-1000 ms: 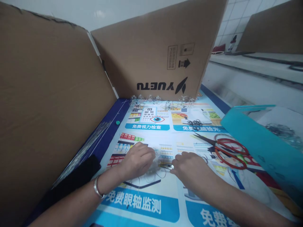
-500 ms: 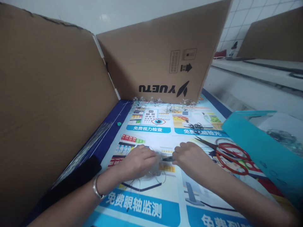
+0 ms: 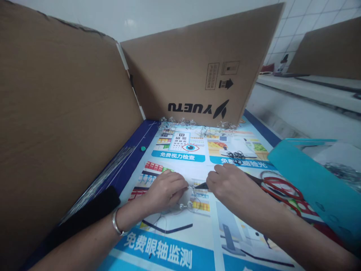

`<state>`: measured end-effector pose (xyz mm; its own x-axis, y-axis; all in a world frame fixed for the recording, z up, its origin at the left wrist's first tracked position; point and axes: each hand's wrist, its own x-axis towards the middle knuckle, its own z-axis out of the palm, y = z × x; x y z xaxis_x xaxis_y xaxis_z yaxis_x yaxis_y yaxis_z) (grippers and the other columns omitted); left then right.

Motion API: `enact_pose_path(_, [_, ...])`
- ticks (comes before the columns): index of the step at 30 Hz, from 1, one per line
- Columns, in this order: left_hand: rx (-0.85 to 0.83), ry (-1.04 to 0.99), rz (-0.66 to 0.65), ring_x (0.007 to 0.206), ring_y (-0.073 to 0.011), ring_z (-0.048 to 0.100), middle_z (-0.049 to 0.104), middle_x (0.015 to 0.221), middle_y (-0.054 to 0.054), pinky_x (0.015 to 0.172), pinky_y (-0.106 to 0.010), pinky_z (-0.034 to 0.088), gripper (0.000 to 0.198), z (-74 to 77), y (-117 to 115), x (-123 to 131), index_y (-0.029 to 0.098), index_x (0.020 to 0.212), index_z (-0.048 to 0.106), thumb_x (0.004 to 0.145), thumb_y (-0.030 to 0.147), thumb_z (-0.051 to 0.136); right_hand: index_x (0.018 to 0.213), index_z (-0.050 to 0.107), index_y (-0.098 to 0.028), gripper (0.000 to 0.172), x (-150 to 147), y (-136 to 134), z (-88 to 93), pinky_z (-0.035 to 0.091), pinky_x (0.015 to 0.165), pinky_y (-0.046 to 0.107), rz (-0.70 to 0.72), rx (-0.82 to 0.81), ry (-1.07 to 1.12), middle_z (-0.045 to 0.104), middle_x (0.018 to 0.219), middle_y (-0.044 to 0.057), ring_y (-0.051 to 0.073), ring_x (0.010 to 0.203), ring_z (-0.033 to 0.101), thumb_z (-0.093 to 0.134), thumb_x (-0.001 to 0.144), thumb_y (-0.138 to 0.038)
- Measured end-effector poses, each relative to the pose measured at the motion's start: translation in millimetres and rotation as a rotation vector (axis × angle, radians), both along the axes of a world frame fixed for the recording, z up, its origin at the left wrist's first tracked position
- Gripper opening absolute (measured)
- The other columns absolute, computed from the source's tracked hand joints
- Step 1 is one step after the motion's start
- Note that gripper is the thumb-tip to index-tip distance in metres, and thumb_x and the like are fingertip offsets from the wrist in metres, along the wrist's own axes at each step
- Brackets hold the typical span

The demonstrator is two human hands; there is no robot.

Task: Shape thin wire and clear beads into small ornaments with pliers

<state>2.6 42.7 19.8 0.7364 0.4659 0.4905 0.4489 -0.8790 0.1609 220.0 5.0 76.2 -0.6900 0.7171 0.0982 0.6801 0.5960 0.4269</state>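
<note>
Your left hand (image 3: 167,189) pinches the beaded wire (image 3: 190,204), probably to steady it; your right hand (image 3: 224,182), fingers clamped, aims the pointed tool (image 3: 201,186).

Beaded wire loop (image 3: 190,204); dark pointed tool (image 3: 202,186) just beside.

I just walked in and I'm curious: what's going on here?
A person's bare left hand holds a thin strand with shiny round beads above a colourful printed sheet. The right hand grips a dark, pointed tool, its tip close to the strand; whether they touch is unclear. Red-handled scissors lie to the right, near a teal box.
</note>
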Motion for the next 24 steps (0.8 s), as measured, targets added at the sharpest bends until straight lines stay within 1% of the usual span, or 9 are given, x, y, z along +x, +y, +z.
enact_pose_path(3, [-0.052,-0.067,0.013,0.072,-0.0152,0.055,0.062,0.074,-0.004,0.065,-0.028,0.04,0.017,-3.3,-1,-1,0.016,0.083,0.059,0.087,0.014,0.043,0.065,0.054,-0.019,0.018,-5,0,4.7,0.021,0.054,0.032,0.009,-0.024,-0.022,0.055,0.064,0.002,0.019,0.063,0.046,0.06,0.07,-0.002])
enact_pose_path(7, [-0.093,-0.122,0.014,0.072,-0.0148,0.056,0.062,0.077,-0.004,0.067,-0.028,0.042,0.016,-5.6,-1,-2,0.016,0.085,0.059,0.086,0.013,0.043,0.066,0.055,-0.019,0.017,-9,1,2.2,0.02,0.054,0.033,0.003,-0.023,-0.006,0.055,0.065,0.002,0.02,0.064,0.046,0.061,0.071,-0.004])
enact_pose_path(15, [-0.084,-0.042,-0.019,0.073,-0.0157,0.054,0.061,0.076,-0.003,0.067,-0.028,0.04,0.016,-4.5,-1,-3,0.016,0.082,0.057,0.08,0.008,0.044,0.066,0.054,-0.019,0.019,-5,-1,-1.5,0.02,0.055,0.032,-0.009,-0.035,-0.007,0.055,0.066,0.003,0.019,0.064,0.045,0.059,0.07,-0.002])
enact_pose_path(20, [-0.119,-0.03,-0.047,0.07,-0.0155,0.051,0.058,0.072,-0.003,0.066,-0.029,0.039,0.014,1.6,-1,-2,0.016,0.077,0.055,0.078,0.008,0.045,0.066,0.053,-0.019,0.018,0,1,-9.9,0.02,0.055,0.032,0.024,-0.008,0.037,0.054,0.065,0.002,0.019,0.063,0.044,0.059,0.071,-0.003])
enact_pose_path(24, [-0.192,-0.109,-0.083,0.074,-0.0171,0.05,0.056,0.074,-0.004,0.07,-0.032,0.041,0.01,5.3,-1,-2,0.016,0.075,0.051,0.078,0.011,0.044,0.068,0.052,-0.018,0.017,6,1,-20.8,0.022,0.056,0.032,0.055,0.01,0.052,0.054,0.067,0.002,0.019,0.064,0.044,0.06,0.072,-0.004])
